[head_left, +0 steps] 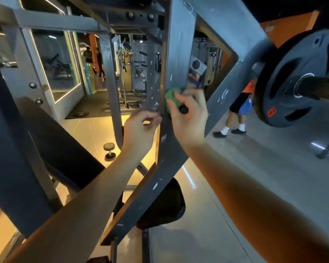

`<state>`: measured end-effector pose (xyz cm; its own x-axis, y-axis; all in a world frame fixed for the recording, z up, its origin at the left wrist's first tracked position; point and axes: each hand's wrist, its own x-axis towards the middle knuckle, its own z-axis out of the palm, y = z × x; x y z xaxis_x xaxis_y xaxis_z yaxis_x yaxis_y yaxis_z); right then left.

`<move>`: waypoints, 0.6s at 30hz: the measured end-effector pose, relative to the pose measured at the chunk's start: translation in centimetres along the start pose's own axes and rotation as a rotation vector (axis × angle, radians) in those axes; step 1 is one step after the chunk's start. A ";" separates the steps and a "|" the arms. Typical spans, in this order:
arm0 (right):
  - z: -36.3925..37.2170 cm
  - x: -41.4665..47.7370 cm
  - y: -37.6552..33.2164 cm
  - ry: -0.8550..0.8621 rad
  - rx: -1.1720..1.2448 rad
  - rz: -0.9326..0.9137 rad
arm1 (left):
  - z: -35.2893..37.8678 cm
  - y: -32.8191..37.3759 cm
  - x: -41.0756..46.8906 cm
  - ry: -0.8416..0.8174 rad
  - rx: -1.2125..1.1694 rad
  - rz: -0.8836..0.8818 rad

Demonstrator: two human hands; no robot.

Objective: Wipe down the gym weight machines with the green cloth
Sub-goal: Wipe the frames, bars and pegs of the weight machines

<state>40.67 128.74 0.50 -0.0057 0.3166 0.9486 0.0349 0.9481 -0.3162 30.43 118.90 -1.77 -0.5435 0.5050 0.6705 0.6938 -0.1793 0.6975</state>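
Curling round green cloth (170,97), fingers (189,95) of right hand (190,120) grip it.

matt scuffed grey metal frame (180,54), soft green cloth (172,96), matt blk plate (292,78)

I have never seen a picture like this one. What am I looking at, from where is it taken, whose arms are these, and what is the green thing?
This is one picture from a wide-angle camera worn on a person's head, looking forward and down. So the two bare arms are that person's own; there is no robot. The right hand holds a bunched green cloth and presses it against the grey steel frame of a gym weight machine. The left hand is beside it, with curled fingers at the frame's edge; whether they grip it, I cannot tell. At the right, a black weight plate sits on a bar. A small dumbbell stands on the floor, and another person stands farther back.
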 end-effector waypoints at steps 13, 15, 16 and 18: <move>-0.2 1.0 0.0 -0.034 -0.060 -0.017 | 1.4 -3.1 -3.3 0.026 -0.059 -0.141; -0.7 -4.4 1.0 -0.156 -0.113 0.030 | 1.4 -3.3 -3.9 0.014 -0.016 -0.122; -1.1 -7.0 1.3 -0.221 -0.128 0.045 | 1.3 -3.3 -4.4 -0.001 0.023 -0.095; -1.4 -9.6 1.8 -0.291 -0.126 0.065 | 1.2 -3.7 -4.9 -0.035 0.046 -0.089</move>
<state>42.15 127.33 -9.16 -0.2844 0.3892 0.8762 0.1676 0.9200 -0.3542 31.08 118.09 -7.97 -0.5882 0.5461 0.5964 0.6647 -0.0935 0.7412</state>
